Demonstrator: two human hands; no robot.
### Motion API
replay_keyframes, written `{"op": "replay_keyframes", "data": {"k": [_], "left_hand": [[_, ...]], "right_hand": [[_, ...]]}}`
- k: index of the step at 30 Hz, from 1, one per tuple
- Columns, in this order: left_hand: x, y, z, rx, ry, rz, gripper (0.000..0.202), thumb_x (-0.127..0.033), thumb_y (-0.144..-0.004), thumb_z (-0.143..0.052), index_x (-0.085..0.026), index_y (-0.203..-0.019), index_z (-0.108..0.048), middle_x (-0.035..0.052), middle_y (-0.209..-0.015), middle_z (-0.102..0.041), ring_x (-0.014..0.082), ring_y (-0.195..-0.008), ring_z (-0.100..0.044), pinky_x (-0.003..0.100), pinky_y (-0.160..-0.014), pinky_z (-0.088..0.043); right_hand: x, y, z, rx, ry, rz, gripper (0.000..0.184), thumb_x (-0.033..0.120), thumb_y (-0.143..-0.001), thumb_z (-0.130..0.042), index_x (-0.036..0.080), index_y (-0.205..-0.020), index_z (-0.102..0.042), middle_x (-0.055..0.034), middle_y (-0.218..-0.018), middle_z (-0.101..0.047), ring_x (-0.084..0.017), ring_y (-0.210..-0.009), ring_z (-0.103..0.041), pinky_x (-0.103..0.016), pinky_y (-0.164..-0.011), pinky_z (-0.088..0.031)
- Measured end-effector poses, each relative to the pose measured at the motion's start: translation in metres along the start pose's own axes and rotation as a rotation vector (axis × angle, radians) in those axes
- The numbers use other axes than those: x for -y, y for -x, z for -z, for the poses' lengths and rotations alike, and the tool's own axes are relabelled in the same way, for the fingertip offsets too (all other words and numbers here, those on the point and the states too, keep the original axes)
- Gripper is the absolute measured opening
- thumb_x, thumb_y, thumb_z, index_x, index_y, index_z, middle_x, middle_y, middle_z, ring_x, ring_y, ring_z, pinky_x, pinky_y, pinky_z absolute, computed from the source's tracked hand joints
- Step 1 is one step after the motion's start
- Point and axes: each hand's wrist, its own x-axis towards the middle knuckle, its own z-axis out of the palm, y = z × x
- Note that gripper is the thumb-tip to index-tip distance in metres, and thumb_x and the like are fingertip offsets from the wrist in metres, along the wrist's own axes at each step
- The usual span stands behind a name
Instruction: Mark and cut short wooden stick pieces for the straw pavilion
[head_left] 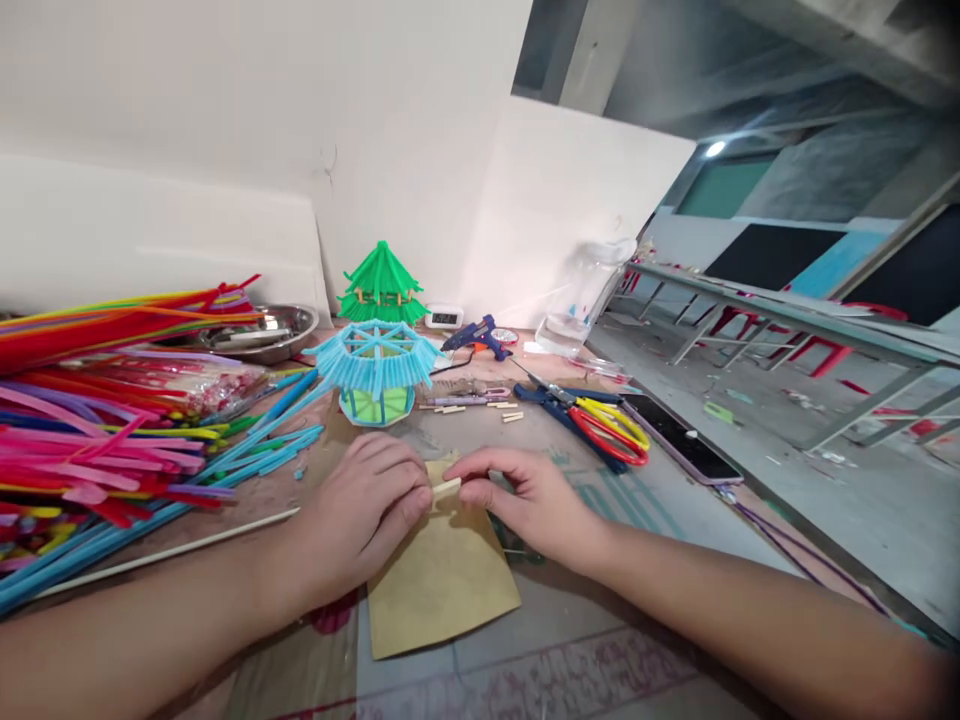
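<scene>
A short pale wooden stick (448, 488) spans the small gap between my two hands. My left hand (382, 495) has its thumb and fingers pinched on the stick's left end. On the other end, the thumb and forefinger of my right hand (536, 500) are closed. Both hands are low over a tan sheet that looks like sandpaper (442, 605), lying on the table. Just beyond them stands a light-blue pipe-cleaner roof model (377, 365) on a green base. Several more short stick pieces (512, 417) lie behind my right hand.
Bundles of coloured pipe cleaners (112, 440) and a metal bowl (262, 335) fill the left. A green roof model (382, 285), small clock (444, 316), and glue gun (480, 337) stand behind. Scissors (611, 430), a phone (686, 440) and a clear jug (581, 300) are right.
</scene>
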Motion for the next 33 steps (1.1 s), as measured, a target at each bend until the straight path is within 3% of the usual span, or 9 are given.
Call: {"op": "replay_keyframes", "data": {"k": [11, 15, 18, 21, 24, 27, 33], "left_hand": [[0.003, -0.002, -0.001, 0.059, -0.008, -0.007, 0.026, -0.031, -0.101, -0.041, -0.019, -0.087, -0.059, 0.0029, -0.093, -0.062, 0.0186, -0.092, -0.053, 0.036, -0.086, -0.037], [-0.002, 0.001, 0.000, 0.080, -0.019, 0.033, 0.013, -0.031, -0.092, -0.055, -0.020, -0.087, -0.059, 0.0036, -0.098, -0.062, 0.0209, -0.096, -0.053, 0.037, -0.088, -0.038], [-0.003, 0.003, -0.002, 0.128, -0.028, 0.032, 0.007, -0.028, -0.088, -0.057, -0.021, -0.089, -0.059, 0.0037, -0.103, -0.061, 0.0221, -0.100, -0.053, 0.038, -0.090, -0.038], [-0.001, 0.004, -0.005, 0.162, -0.019, 0.037, 0.006, -0.027, -0.088, -0.055, -0.022, -0.091, -0.058, 0.0030, -0.105, -0.060, 0.0218, -0.102, -0.052, 0.037, -0.090, -0.039], [0.000, 0.004, -0.006, 0.166, -0.009, 0.048, 0.006, -0.026, -0.088, -0.054, -0.022, -0.091, -0.057, 0.0020, -0.105, -0.059, 0.0212, -0.101, -0.052, 0.037, -0.090, -0.039], [-0.001, 0.004, -0.006, 0.165, 0.003, 0.062, 0.005, -0.024, -0.088, -0.053, -0.023, -0.090, -0.057, 0.0011, -0.104, -0.059, 0.0207, -0.102, -0.052, 0.037, -0.090, -0.038], [-0.003, 0.004, -0.005, 0.168, 0.031, 0.063, 0.005, -0.023, -0.088, -0.052, -0.023, -0.091, -0.056, 0.0011, -0.104, -0.059, 0.0203, -0.102, -0.052, 0.038, -0.091, -0.037]], "right_hand": [[0.003, -0.002, -0.001, 0.013, -0.113, -0.014, 0.014, 0.035, -0.089, -0.066, 0.022, -0.088, -0.071, 0.0020, -0.075, -0.070, -0.013, -0.068, -0.064, -0.026, -0.067, -0.053], [0.004, -0.014, 0.025, -0.087, -0.194, -0.003, 0.020, 0.040, -0.092, -0.062, 0.020, -0.090, -0.062, -0.0021, -0.087, -0.072, -0.014, -0.072, -0.066, -0.027, -0.068, -0.054], [-0.004, -0.026, 0.060, -0.161, -0.030, 0.030, 0.017, 0.036, -0.092, -0.059, 0.019, -0.094, -0.059, -0.0030, -0.089, -0.072, -0.014, -0.071, -0.067, -0.028, -0.068, -0.052], [-0.023, -0.036, 0.084, -0.207, 0.368, 0.012, 0.014, 0.030, -0.089, -0.060, 0.017, -0.085, -0.064, -0.0018, -0.079, -0.069, -0.014, -0.068, -0.062, -0.026, -0.064, -0.047], [-0.048, -0.041, 0.088, -0.203, 0.479, -0.031, 0.014, 0.027, -0.086, -0.062, 0.016, -0.080, -0.067, -0.0011, -0.072, -0.067, -0.014, -0.062, -0.057, -0.025, -0.058, -0.043], [-0.066, -0.043, 0.084, -0.219, 0.532, -0.034, 0.010, 0.021, -0.084, -0.063, 0.016, -0.085, -0.071, -0.0016, -0.074, -0.068, -0.015, -0.064, -0.058, -0.026, -0.061, -0.043], [-0.062, -0.044, 0.097, -0.276, 0.680, 0.007, 0.021, 0.016, -0.083, -0.064, 0.014, -0.103, -0.071, -0.0067, -0.085, -0.066, -0.021, -0.078, -0.056, -0.031, -0.069, -0.042]]}}
